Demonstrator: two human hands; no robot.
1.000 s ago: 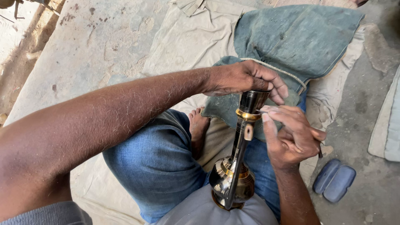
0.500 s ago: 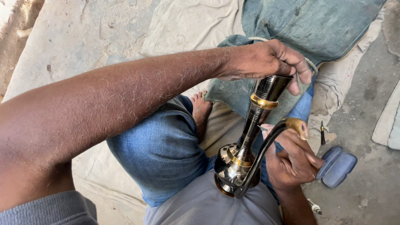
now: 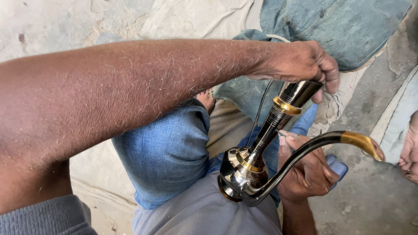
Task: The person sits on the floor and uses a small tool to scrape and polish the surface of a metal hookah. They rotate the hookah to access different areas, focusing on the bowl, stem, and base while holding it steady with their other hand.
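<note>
A shiny black and gold metal pipe piece (image 3: 261, 148) with a round base, a straight ribbed stem and a curved side spout rests against my lap. My left hand (image 3: 305, 63) is closed over the flared top of the stem. My right hand (image 3: 307, 169) sits behind the curved spout (image 3: 331, 141), its fingertips touching the stem near the middle; a thin tool may be pinched there but I cannot tell for sure. My knee in blue jeans (image 3: 167, 152) lies to the left of the base.
A blue-green cloth (image 3: 344, 26) lies spread at the top right over pale sheeting (image 3: 87, 21). A blue sandal (image 3: 339, 167) peeks out by the right hand. Another person's foot or hand (image 3: 409, 154) shows at the right edge on grey ground.
The camera has come closer. The pipe piece has turned so its curved spout now swings out to the right, and my right hand has dropped lower behind it.
</note>
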